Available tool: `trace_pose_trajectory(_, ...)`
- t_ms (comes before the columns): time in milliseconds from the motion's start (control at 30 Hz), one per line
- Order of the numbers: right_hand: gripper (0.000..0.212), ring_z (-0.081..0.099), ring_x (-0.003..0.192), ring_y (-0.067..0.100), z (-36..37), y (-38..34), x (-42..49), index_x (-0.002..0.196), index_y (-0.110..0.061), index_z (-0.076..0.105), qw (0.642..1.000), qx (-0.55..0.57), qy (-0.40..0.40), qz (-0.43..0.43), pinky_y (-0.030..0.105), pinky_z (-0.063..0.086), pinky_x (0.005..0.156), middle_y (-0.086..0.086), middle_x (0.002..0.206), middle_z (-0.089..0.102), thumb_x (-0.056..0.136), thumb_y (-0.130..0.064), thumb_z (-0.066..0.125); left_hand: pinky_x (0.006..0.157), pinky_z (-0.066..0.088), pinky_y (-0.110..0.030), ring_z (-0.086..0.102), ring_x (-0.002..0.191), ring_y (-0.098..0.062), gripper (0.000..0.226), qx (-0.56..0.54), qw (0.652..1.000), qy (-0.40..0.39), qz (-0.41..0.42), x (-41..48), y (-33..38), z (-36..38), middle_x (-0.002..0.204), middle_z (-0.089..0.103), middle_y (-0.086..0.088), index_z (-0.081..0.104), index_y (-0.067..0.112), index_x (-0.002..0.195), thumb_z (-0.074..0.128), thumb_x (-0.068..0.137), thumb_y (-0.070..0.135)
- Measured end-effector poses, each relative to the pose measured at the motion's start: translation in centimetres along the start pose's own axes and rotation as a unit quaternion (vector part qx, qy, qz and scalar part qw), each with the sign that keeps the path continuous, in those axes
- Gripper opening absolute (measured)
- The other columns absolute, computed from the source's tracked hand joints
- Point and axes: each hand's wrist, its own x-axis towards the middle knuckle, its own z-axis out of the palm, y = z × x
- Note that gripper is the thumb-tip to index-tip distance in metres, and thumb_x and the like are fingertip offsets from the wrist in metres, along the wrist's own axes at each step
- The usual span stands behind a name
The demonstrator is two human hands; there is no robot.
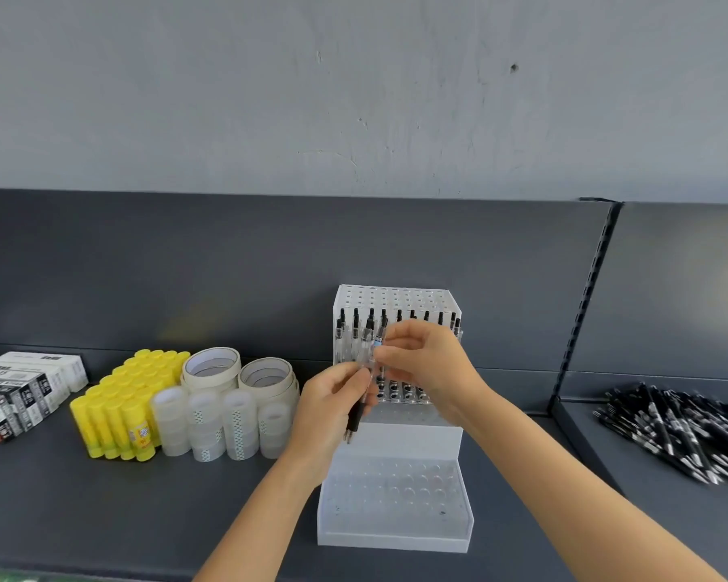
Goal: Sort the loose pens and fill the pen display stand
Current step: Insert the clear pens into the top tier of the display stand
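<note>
The left hand [333, 396] gripped a bunch of pens [356, 417], clear with black grips, tips down, in front of the white tiered stand [396, 535]. The right hand [421, 363] pinched one clear pen [380, 342] by its filled row. Loose black pens [681, 434] lay heaped on the right.

Black-and-white boxes [17, 396] are stacked at the left end of the dark grey shelf [102, 518], with upright yellow glue sticks [114, 413] packed just right of them. Next right stand clear tape rolls [204, 426] in stacks, two stacks of cream masking tape [228, 382] behind them. A grey wall [354, 98] rises above the shelf.
</note>
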Motion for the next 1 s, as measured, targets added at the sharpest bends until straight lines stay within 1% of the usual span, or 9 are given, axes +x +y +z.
trace_pose_trajectory(67, 0.019, 0.066, 0.072, 0.016, -0.2, -0.1, 0.1, 0.098, -0.003, 0.063, 1.000, 0.018, -0.011, 0.003, 0.029, 0.059, 0.073, 0.009, 0.083, 0.066, 0.081, 0.002, 0.070, 0.066, 0.051, -0.029, 0.061, 0.070, -0.014, 0.021, 0.001, 1.000, -0.009, -0.005, 0.1, 0.0, 0.1, 0.075, 0.067, -0.003, 0.070, 0.013, 0.093, 0.050, 0.099, 0.015)
trace_pose_trajectory(133, 0.014, 0.064, 0.068, 0.015, -0.4, -0.2, 0.0, 0.092, -0.001, 0.063, 1.000, 0.010, -0.012, -0.004, 0.028, 0.059, 0.071, 0.010, 0.078, 0.064, 0.081, 0.005, 0.069, 0.066, 0.051, -0.029, 0.062, 0.069, -0.013, 0.022, 0.005, 1.000, -0.015, -0.008, 0.0, 0.0, 0.2, 0.076, 0.068, -0.003, 0.069, 0.012, 0.095, 0.048, 0.099, 0.015)
trace_pose_trajectory(233, 0.011, 0.066, 0.065, 0.019, -0.8, -0.9, 0.1, 0.089, 0.000, 0.064, 0.999, 0.016, 0.025, -0.023, 0.028, 0.060, 0.069, 0.011, 0.075, 0.066, 0.080, 0.004, 0.070, 0.064, 0.050, -0.025, 0.062, 0.069, -0.007, 0.022, 0.037, 0.999, 0.023, 0.008, 0.0, -0.2, -0.1, 0.079, 0.069, -0.001, 0.070, 0.013, 0.092, 0.049, 0.098, 0.014)
trace_pose_trajectory(333, 0.012, 0.068, 0.067, 0.020, -1.3, -1.5, 0.6, 0.084, -0.011, 0.065, 0.989, -0.066, 0.104, -0.085, 0.029, 0.060, 0.069, 0.006, 0.075, 0.070, 0.081, -0.001, 0.070, 0.068, 0.050, -0.021, 0.059, 0.072, -0.007, 0.017, 0.082, 0.994, 0.071, 0.027, 0.3, -0.6, -0.9, 0.080, 0.067, -0.004, 0.070, 0.015, 0.090, 0.055, 0.096, 0.017)
trace_pose_trajectory(433, 0.018, 0.069, 0.073, 0.018, -1.2, -1.2, 1.2, 0.081, -0.023, 0.062, 0.970, -0.152, 0.147, -0.121, 0.028, 0.058, 0.073, -0.002, 0.078, 0.068, 0.083, -0.007, 0.069, 0.059, 0.045, -0.015, 0.051, 0.063, -0.006, 0.019, 0.122, 0.988, 0.081, 0.041, 0.3, -0.8, -1.2, 0.076, 0.059, -0.009, 0.068, 0.007, 0.091, 0.055, 0.096, 0.020)
trace_pose_trajectory(567, 0.010, 0.066, 0.079, 0.016, -0.6, -0.1, 2.0, 0.088, -0.019, 0.063, 0.959, -0.204, 0.151, -0.126, 0.026, 0.054, 0.075, -0.007, 0.078, 0.064, 0.086, -0.010, 0.067, 0.054, 0.042, -0.009, 0.048, 0.066, -0.007, 0.019, 0.134, 0.987, 0.084, 0.028, 0.3, -0.8, -1.1, 0.075, 0.056, 0.001, 0.065, 0.019, 0.101, 0.048, 0.099, 0.011)
trace_pose_trajectory(733, 0.011, 0.062, 0.080, 0.013, 0.3, 1.4, 2.9, 0.098, -0.010, 0.067, 0.945, -0.285, 0.113, -0.110, 0.020, 0.049, 0.072, 0.000, 0.087, 0.068, 0.086, -0.011, 0.065, 0.061, 0.042, -0.008, 0.057, 0.078, -0.005, 0.022, 0.163, 0.982, 0.089, 0.034, 0.1, -0.4, -1.0, 0.086, 0.063, 0.010, 0.063, 0.026, 0.101, 0.053, 0.095, 0.007)
trace_pose_trajectory(867, 0.013, 0.061, 0.081, 0.012, 0.7, 2.1, 3.0, 0.100, -0.009, 0.068, 0.939, -0.305, 0.114, -0.115, 0.020, 0.049, 0.074, 0.002, 0.090, 0.069, 0.087, -0.013, 0.065, 0.064, 0.044, -0.009, 0.061, 0.085, -0.003, 0.017, 0.168, 0.980, 0.101, 0.032, 0.3, -0.5, -1.1, 0.091, 0.066, 0.009, 0.065, 0.023, 0.100, 0.060, 0.091, 0.009)
trace_pose_trajectory(1000, 0.010, 0.061, 0.077, 0.011, 0.8, 2.1, 3.1, 0.096, -0.009, 0.068, 0.940, -0.299, 0.117, -0.114, 0.018, 0.047, 0.070, -0.002, 0.082, 0.065, 0.086, -0.012, 0.066, 0.066, 0.044, -0.011, 0.062, 0.086, -0.007, 0.015, 0.165, 0.979, 0.112, 0.030, 0.5, -0.9, -1.3, 0.091, 0.068, 0.005, 0.067, 0.017, 0.101, 0.064, 0.089, 0.009)
